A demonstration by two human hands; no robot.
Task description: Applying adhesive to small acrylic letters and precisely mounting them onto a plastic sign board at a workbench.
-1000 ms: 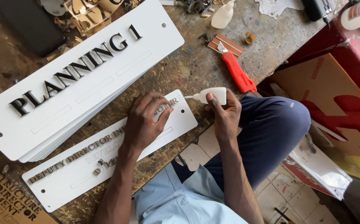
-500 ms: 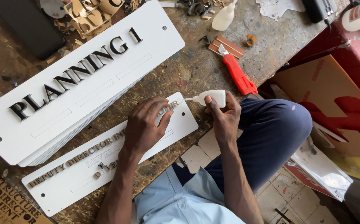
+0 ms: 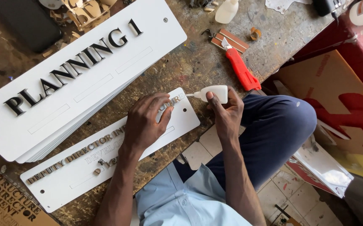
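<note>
White small sign plate (image 3: pixel 181 121) on scratched workbench (image 3: pixel 198 62), left hand (image 3: pixel 146 121) flat on it with fingers spread, right hand (image 3: pixel 227 111) clamped on white glue bottle (image 3: pixel 212 93) at plate's end, bigger white sign stack (image 3: pixel 76 79) behind, red cutter (image 3: pixel 241 69) near.

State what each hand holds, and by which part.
Right hand: small white plastic glue bottle, gripped around its body. Left hand: holds nothing, pressing the narrow white sign plate.

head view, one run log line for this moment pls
left hand: flat on small sign | right hand: holds glue bottle, nozzle at sign edge | red knife: idle on bench
</note>
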